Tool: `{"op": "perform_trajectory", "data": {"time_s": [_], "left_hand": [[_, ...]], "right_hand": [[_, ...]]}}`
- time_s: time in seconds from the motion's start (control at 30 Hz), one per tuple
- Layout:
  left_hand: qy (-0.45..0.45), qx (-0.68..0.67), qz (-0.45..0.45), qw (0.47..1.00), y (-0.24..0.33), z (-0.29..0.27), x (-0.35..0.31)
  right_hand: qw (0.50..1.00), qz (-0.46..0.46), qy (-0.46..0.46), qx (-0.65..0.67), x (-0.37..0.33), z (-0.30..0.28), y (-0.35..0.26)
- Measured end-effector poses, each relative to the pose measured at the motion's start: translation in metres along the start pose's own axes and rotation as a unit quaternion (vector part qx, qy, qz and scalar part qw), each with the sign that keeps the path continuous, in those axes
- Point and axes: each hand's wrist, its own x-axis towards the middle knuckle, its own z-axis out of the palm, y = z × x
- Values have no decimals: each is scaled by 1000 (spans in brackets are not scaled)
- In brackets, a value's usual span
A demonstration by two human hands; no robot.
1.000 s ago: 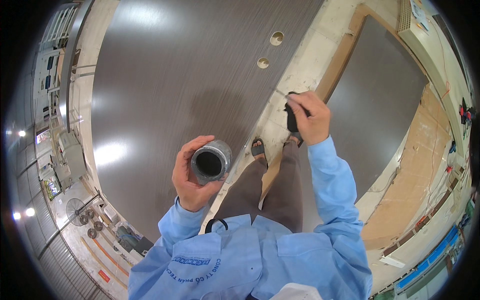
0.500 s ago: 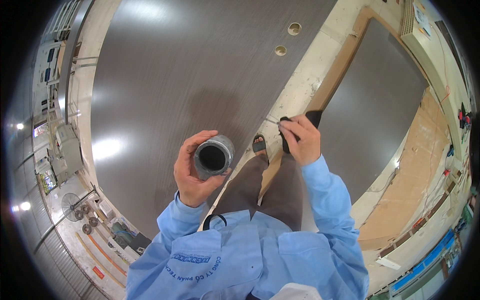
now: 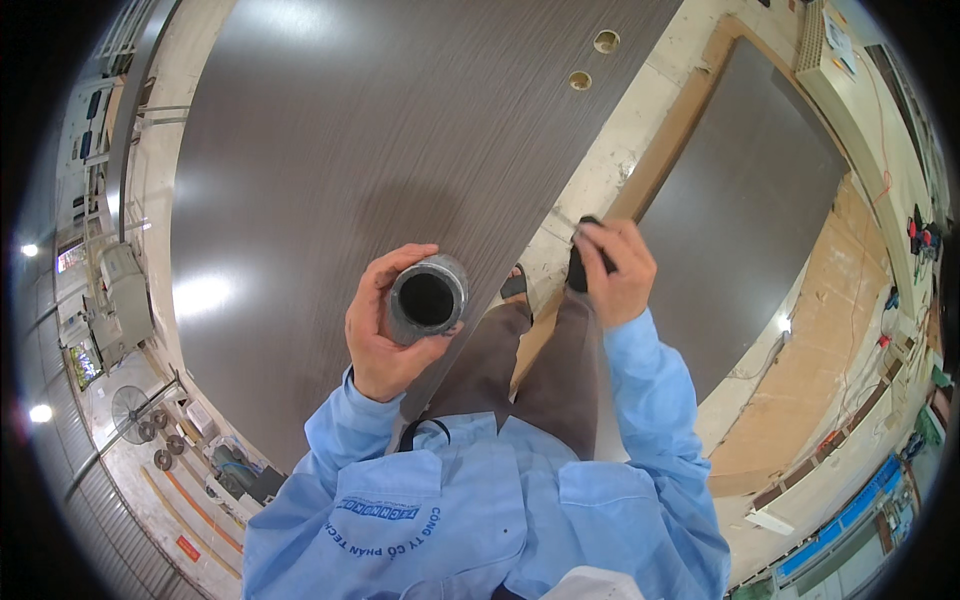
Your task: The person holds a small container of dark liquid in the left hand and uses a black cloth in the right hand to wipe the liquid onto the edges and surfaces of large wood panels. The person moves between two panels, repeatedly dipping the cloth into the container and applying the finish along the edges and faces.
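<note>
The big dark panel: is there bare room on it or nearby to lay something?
On the big dark panel, between its left edge and the two round holes. The smaller dark panel, between a tan strip and a brown sheet, also looks bare. Crowded: the near right edge, under the left hand and its grey cylinder, and the gap where the legs stand.

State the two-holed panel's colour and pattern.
The panel is grey-brown with fine linear streaks, best seen in the head view.
</note>
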Motion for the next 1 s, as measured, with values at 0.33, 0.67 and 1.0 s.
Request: {"op": "perform_trajectory", "data": {"time_s": [0.33,0.67,1.0], "left_hand": [[-13,-43,25,999,-18,-15,-18],[5,-51,-1,999,-23,-29,-51],[7,13,-2,1000,-21,-15,-79]], "right_hand": [[999,-45,-12,-17,-20,7,-12],[997,-30,-70,2,-38,12,-38],[985,-77,-147,48,-69,9,-35]]}}
